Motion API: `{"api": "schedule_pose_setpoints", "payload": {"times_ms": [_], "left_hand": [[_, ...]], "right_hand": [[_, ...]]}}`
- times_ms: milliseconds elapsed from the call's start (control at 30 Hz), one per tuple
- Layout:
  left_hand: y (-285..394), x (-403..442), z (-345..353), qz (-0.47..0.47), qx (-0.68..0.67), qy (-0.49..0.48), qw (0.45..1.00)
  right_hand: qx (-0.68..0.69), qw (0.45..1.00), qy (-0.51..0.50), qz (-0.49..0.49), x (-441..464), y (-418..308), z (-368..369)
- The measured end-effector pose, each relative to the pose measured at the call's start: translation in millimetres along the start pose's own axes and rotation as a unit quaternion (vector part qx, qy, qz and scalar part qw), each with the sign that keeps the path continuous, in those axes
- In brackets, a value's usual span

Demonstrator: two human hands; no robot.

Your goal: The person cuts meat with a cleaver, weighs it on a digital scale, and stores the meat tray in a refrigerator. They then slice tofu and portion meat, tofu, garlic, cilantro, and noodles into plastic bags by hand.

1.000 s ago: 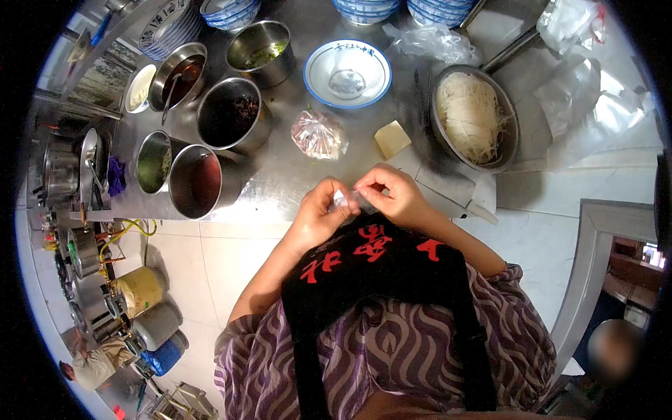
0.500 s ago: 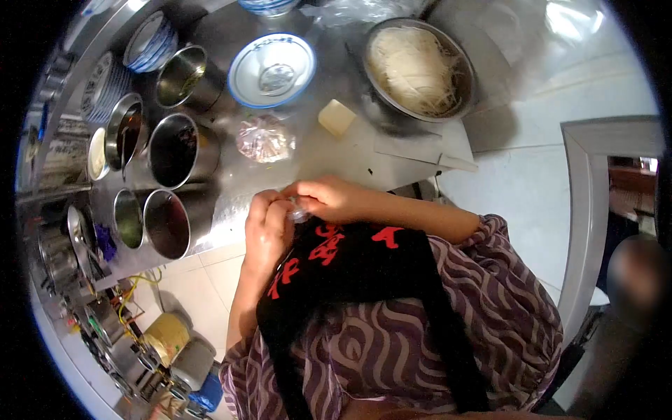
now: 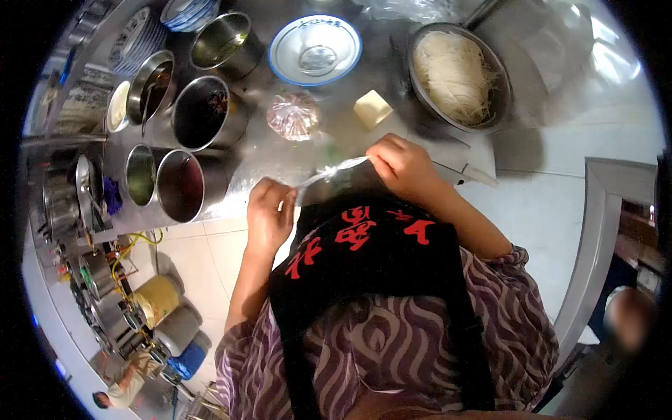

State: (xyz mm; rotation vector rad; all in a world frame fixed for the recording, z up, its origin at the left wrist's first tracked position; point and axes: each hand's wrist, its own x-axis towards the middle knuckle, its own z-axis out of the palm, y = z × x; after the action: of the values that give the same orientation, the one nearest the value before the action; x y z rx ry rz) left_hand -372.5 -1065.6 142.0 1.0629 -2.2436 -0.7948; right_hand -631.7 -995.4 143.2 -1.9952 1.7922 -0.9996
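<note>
A clear plastic bag (image 3: 337,168), drawn into a thin twisted strip, stretches between my hands above the counter's near edge. My left hand (image 3: 269,210) is closed on one end, thumb against fingers. Higher and to the right, my right hand (image 3: 404,166) pinches the other end. Just beyond the strip lies a knotted clear bag with pinkish contents (image 3: 294,116), apart from both hands. A pale yellow block (image 3: 372,110) rests beyond my right hand. Farther back stands a white bowl with a blue rim (image 3: 315,50).
A metal bowl of white noodles (image 3: 455,82) stands at the back right, near a knife (image 3: 480,175). Metal pots, including one with dark contents (image 3: 201,114), line the left. Stacked bowls (image 3: 136,42) sit behind. Other people (image 3: 129,378) appear at lower left and far right.
My hands were close together over a bunched bit of clear plastic. Now they are apart, the right one farther right and up, with the plastic pulled out between them. The view has shifted.
</note>
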Motion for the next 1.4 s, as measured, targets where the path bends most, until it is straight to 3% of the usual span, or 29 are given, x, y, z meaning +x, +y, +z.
{"api": "schedule_pose_setpoints", "payload": {"times_ms": [100, 167, 200, 233, 300, 400, 467, 500, 567, 600, 700, 833, 933, 967, 1033, 1100, 1200, 1400], "left_hand": [[1, 12, -5, 0.082, -0.174, -0.09, 0.977], [12, 16, 7, 0.029, -0.43, -0.125, 0.893], [17, 19, 5, -0.002, -0.464, -0.167, 0.87], [16, 15, 13, -0.062, -0.471, -0.144, 0.868], [21, 15, 21, -0.123, -0.376, -0.111, 0.912], [28, 18, 22, -0.073, -0.271, -0.142, 0.949], [23, 14, 33, -0.015, -0.211, -0.109, 0.971], [21, 13, 33, 0.028, -0.177, -0.092, 0.979], [24, 14, 25, -0.038, -0.23, -0.114, 0.966], [28, 15, 15, -0.104, -0.251, -0.137, 0.953], [22, 11, 15, 0.005, -0.262, -0.086, 0.961], [18, 5, 15, -0.07, -0.195, -0.05, 0.977], [9, 4, 28, -0.053, -0.209, 0.035, 0.976], [15, 4, 21, -0.079, -0.234, -0.01, 0.969], [17, 4, 22, -0.059, -0.213, -0.021, 0.975], [19, 7, 27, -0.07, -0.212, -0.035, 0.974], [23, 13, 33, 0.014, -0.23, -0.055, 0.972], [26, 25, 24, 0.12, -0.122, -0.085, 0.982]], "right_hand": [[0.047, 0.998, 0.028, 0.012, 8, 2, 7], [0.057, 0.998, 0.005, 0.029, 8, 2, 11], [0.05, 0.998, 0.007, 0.023, 8, 3, 13], [0.059, 0.998, 0.009, 0.028, 10, -1, 12], [0.082, 0.996, 0.007, 0.036, 13, -13, 7], [0.065, 0.995, -0.009, -0.076, 21, -33, 5], [0.073, 0.985, -0.058, -0.148, 19, -39, 7], [0.151, 0.982, -0.097, -0.056, 17, -41, 9], [0.291, 0.931, -0.176, 0.131, 15, -46, 13], [0.339, 0.911, -0.168, 0.162, 16, -49, 17], [0.139, 0.971, -0.164, -0.1, 19, -36, 26], [-0.027, 0.986, -0.122, -0.114, 17, -36, 22], [-0.071, 0.969, -0.149, -0.183, 4, -42, 21], [-0.069, 0.962, -0.163, -0.206, 4, -45, 20], [0.025, 0.975, -0.157, -0.157, 11, -55, 12], [0.143, 0.985, -0.028, -0.098, 16, -48, 18], [0.22, 0.972, -0.079, 0.036, 14, -36, 36], [0.302, 0.924, -0.182, 0.146, 9, -30, 24]]}}
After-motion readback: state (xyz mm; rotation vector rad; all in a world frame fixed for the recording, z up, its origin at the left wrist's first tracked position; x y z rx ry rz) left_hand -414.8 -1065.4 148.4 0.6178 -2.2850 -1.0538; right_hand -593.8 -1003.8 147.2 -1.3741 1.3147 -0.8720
